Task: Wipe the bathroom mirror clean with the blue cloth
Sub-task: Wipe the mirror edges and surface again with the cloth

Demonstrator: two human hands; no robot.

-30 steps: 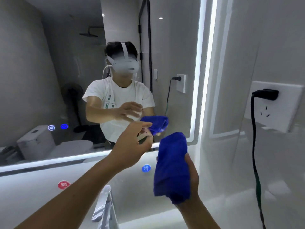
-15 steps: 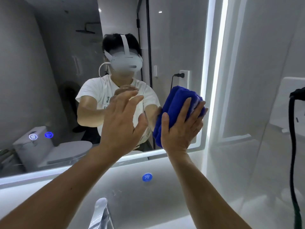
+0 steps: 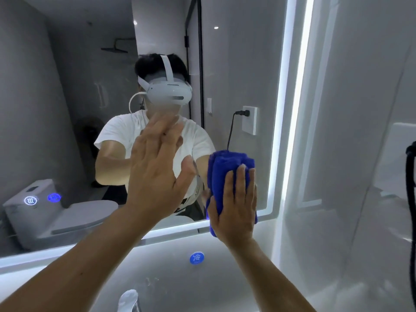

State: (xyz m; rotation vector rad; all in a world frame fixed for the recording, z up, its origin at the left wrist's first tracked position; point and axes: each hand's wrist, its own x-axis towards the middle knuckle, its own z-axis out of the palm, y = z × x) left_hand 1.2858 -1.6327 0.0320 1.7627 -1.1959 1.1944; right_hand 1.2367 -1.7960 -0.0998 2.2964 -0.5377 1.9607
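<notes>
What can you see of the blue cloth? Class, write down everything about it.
The blue cloth is a deep blue, fuzzy, towel-like fabric, bunched into a thick upright wad with soft folds. The right hand presses it with straight fingers against the mirror, near its lower right corner. The cloth's top pokes out above the hand and a bit shows below the palm.

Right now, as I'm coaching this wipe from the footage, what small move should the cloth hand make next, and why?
Probably slide the right hand upward along the lit right edge. It presses the blue cloth flat on the mirror at its lower right corner. Most of the glass lies above and to the left, and the left hand, flat at the glass, blocks the leftward path.
</notes>
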